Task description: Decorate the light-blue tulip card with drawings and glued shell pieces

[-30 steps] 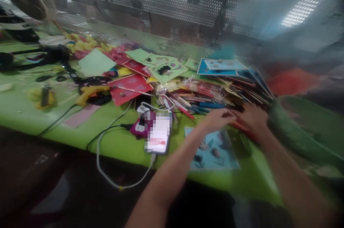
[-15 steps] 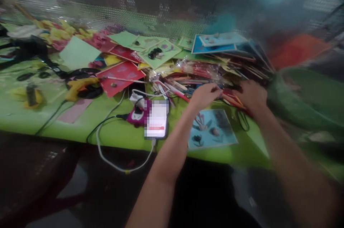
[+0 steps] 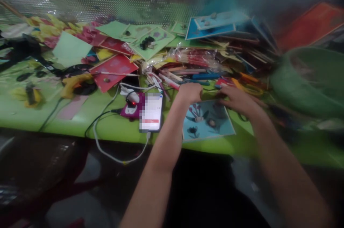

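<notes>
A blue card (image 3: 212, 127) with stones, dark leaf shapes and small flower shapes lies near the front edge of the green table. At its upper left edge is my left hand (image 3: 190, 92), its fingers curled; what they hold, if anything, is hidden. Over the card's upper right edge reaches my right hand (image 3: 233, 99), fingers apart, with nothing seen in it. Just behind the hands lie blue pens (image 3: 205, 76) and orange-handled scissors (image 3: 247, 86). A small red item (image 3: 224, 81) lies beyond my right fingertips.
A lit phone (image 3: 152, 113) on a white cable sits beside a purple power strip (image 3: 129, 109). At the left is a yellow glue gun (image 3: 71, 86). Red card (image 3: 115, 72) and green card (image 3: 152, 43) lie behind. A green basin (image 3: 309, 81) stands at the right.
Both hands have moved left and nearer, from the pile of pens to the card's far edge. My right hand has left the clutter, uncovering the orange scissors. The view has shifted slightly.
</notes>
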The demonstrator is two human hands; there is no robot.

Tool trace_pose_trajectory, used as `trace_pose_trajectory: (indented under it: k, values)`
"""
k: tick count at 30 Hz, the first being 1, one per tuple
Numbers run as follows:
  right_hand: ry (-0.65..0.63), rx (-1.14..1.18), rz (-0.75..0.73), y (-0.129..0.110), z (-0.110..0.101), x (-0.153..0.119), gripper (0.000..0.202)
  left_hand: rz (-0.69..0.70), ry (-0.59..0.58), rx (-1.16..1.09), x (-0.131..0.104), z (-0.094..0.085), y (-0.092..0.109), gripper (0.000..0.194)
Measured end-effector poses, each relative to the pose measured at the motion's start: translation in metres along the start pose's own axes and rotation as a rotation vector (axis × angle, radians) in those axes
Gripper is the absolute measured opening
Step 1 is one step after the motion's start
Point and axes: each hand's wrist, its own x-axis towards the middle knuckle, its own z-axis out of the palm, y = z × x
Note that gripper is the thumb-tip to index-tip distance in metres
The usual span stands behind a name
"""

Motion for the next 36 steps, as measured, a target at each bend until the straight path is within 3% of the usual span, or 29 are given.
trace_pose_trajectory:
  k: [9, 18, 20, 23, 27, 31, 36]
  values:
    - [-0.072, -0.068, -0.033, 0.009, 0.008, -0.003, 0.014, -0.009, -0.032, 0.009, 0.003, 0.006, -0.001, 0.023]
    - [-0.003, 0.034, 0.066, -0.005, 0.002, -0.014, 0.011, 0.067, -0.072, 0.02, 0.003, 0.002, -0.009, 0.013]
    - [0.024, 0.135, 0.096, -0.007, 0.001, -0.015, 0.01, 0.092, -0.087, -0.009, 0.004, 0.0, -0.012, 0.011]
    - [0.183, 0.397, 0.142, -0.009, -0.003, -0.015, 0.011, 0.145, -0.084, -0.158, 0.006, -0.004, -0.015, 0.007]
    - [0.358, 0.812, 0.336, -0.012, -0.009, -0.015, 0.024, 0.215, 0.022, -0.403, 0.009, -0.008, -0.013, 0.006]
    - [0.311, 1.142, 0.392, -0.011, -0.007, -0.016, 0.037, 0.24, 0.181, -0.539, 0.011, -0.009, -0.011, 0.007]
    - [0.181, 1.317, 0.401, -0.013, 0.001, -0.014, 0.034, 0.228, 0.361, -0.548, 0.009, -0.011, -0.009, 0.01]
